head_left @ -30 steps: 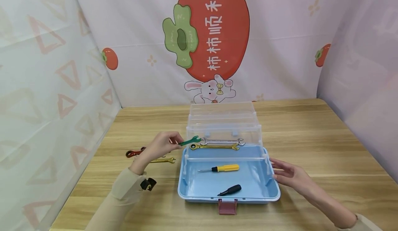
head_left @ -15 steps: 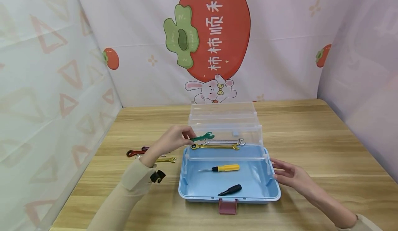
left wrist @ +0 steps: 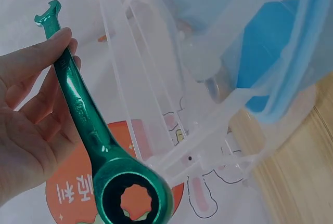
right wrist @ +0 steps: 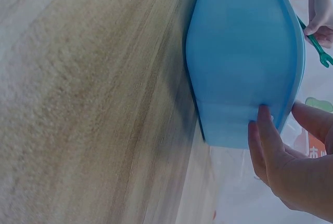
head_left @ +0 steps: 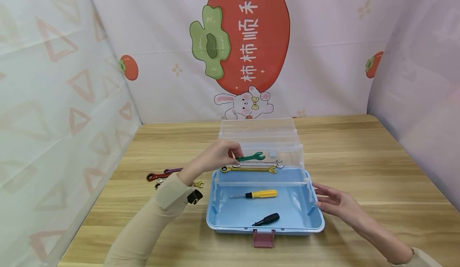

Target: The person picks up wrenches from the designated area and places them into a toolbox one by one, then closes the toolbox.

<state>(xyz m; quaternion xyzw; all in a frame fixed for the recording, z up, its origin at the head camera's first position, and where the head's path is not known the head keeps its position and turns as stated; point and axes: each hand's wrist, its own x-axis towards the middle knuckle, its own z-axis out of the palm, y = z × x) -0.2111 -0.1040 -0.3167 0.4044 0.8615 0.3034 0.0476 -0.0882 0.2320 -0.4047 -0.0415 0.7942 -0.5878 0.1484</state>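
My left hand (head_left: 225,154) pinches a green ratchet wrench (left wrist: 83,107) between thumb and fingers, above the raised trays. In the left wrist view its ring end points toward the camera and its forked end away. A blue toolbox (head_left: 265,232) stands with its clear plastic trays (head_left: 259,139) folded up. On them lie a silver open-end wrench (head_left: 267,164) and a gold ratchet wrench (head_left: 251,169). Below, inside the box, are a yellow-handled screwdriver (head_left: 263,194) and a black screwdriver (head_left: 268,219). My right hand (right wrist: 296,169) rests its fairly straight fingers against the box's right side.
Several wrenches lie on the wooden table (head_left: 172,235) left of the box, among them a red one (head_left: 154,177) and a purple one (head_left: 172,170); my left forearm partly covers them. Behind the table hangs a printed cloth (head_left: 323,79). A pink latch (head_left: 263,239) hangs at the box's front.
My left hand has moved right with the green ratchet wrench, from the trays' left end to over the silver and gold wrenches. The right hand has stayed at the box's side.
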